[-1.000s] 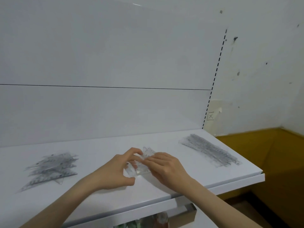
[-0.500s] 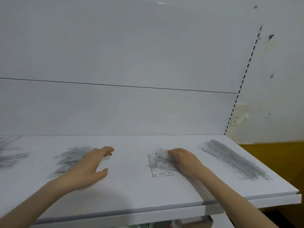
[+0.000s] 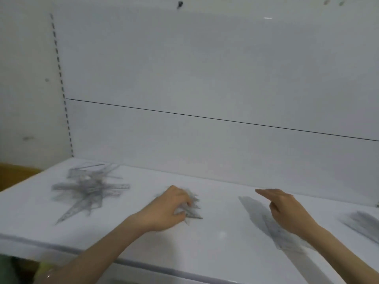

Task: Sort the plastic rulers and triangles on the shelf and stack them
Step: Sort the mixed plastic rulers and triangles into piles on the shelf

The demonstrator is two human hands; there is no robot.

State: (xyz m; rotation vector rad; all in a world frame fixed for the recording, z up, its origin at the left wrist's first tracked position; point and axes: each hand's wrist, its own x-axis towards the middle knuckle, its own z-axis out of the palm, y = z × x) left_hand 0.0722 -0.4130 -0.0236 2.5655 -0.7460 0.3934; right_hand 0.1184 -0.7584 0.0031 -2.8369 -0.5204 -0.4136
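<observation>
Your left hand (image 3: 170,209) grips clear plastic triangles (image 3: 194,213) at frame centre; your right hand (image 3: 287,210) (forefinger out, empty) hovers lower right.

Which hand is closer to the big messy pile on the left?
Left. The left hand, gripping triangles, is right of the messy pile; the right hand is much farther right.

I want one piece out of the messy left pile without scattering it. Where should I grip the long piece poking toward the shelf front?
Grip the long piece at its pointed free end, coming from the front left. That end lies flat on the shelf, clear of the pile, so a pinch on its edges should draw it out lengthwise.
</observation>
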